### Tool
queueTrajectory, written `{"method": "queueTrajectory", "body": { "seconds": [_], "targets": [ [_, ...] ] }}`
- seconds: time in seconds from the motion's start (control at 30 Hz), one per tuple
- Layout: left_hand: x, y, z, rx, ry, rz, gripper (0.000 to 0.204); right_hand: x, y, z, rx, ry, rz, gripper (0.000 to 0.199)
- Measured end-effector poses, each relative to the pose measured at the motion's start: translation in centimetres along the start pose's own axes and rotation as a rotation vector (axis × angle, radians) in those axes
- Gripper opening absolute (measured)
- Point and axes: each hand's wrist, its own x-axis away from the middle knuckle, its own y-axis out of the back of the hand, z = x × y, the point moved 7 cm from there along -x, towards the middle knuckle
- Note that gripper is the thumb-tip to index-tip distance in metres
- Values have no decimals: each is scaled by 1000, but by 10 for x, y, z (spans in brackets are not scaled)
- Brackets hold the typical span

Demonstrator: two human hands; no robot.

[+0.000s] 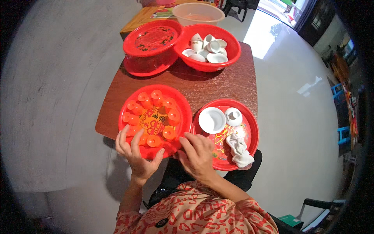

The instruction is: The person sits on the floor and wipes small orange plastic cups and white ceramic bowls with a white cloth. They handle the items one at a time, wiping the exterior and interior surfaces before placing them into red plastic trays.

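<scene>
A round red tray (186,113) lies near me at the table's left, with a ring of small translucent orange cups (157,94) around its printed bottom. My left hand (139,160) is over its near left rim, fingers spread, the tips close to the nearest cups; whether they touch is unclear. At the tray's near right rim is my right hand (196,156), its fingers bent over the edge. A second red tray (255,132), to the right, holds a white bowl (212,120), a white lid with a knob (233,116) and a crumpled white cloth (238,150).
On the far part of the brown wooden table (194,85), a red basin (233,50) holds several white cups and bowls. Beside it, a red patterned tray (154,39) rests over another red dish (150,69). Behind stands a pale plastic basin (198,13).
</scene>
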Motion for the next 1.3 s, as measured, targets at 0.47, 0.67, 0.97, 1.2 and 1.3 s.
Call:
{"method": "queueTrajectory", "body": {
  "seconds": [0.47, 0.67, 0.97, 1.2, 1.3],
  "targets": [
    [30, -105, -74, 1161, 324, 512, 46, 14, 32, -94, 406, -142, 48, 26],
    [24, -120, -65, 1330, 552, 495, 57, 17, 50, -83, 188, -122, -63, 26],
    [9, -129, -99, 2039, 634, 683, 73, 26, 85, -54, -87, -86, -195, 39],
    [-12, -129, -96, 2013, 669, 631, 68, 45, 104, -94, 250, -304, 126, 56],
    [-15, -132, -101, 1988, 680, 670, 69, 59, 82, -106, 383, -335, 257, 51]
  ]
}}
